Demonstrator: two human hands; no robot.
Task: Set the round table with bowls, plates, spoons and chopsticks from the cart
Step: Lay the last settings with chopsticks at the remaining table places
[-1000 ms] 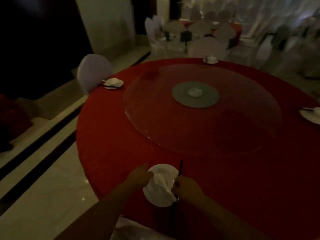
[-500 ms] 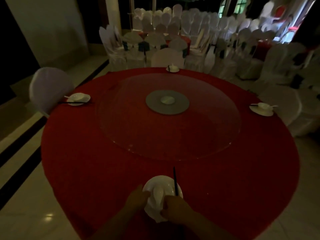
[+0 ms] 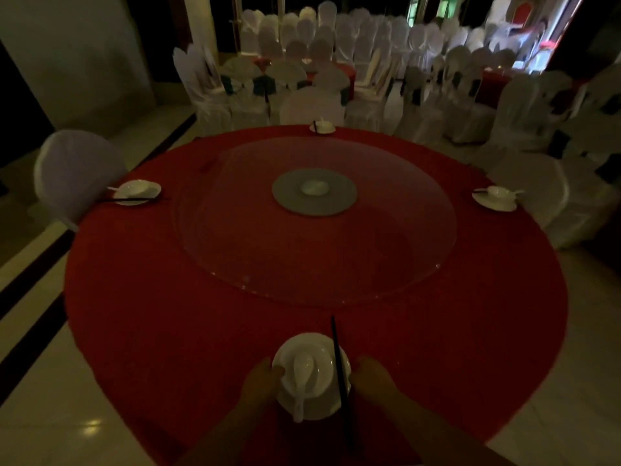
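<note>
On the near edge of the round red table (image 3: 161, 297) a white plate (image 3: 316, 410) carries a white bowl (image 3: 321, 353) with a white spoon (image 3: 302, 371) lying in it, handle toward me. Black chopsticks (image 3: 338, 364) lie across the plate's right side, pointing at the table's middle. My left hand (image 3: 260, 383) holds the plate's left rim. On the other side, my right hand (image 3: 371, 376) rests against the right rim beside the chopsticks; the dim light hides its grip. Three more settings stand at the left (image 3: 137, 193), far (image 3: 323, 126) and right (image 3: 494, 199) edges.
A glass turntable (image 3: 386, 237) with a grey hub (image 3: 314, 193) fills the table's middle. White-covered chairs stand at the left (image 3: 72, 176), far (image 3: 312, 104) and right (image 3: 534, 200) settings. More covered chairs and tables crowd the room behind. Pale tiled floor lies to both sides.
My view swung to face the table squarely. My right hand let go of the chopsticks and spoon and moved to the plate's right rim. The spoon now lies uncovered in the bowl.
</note>
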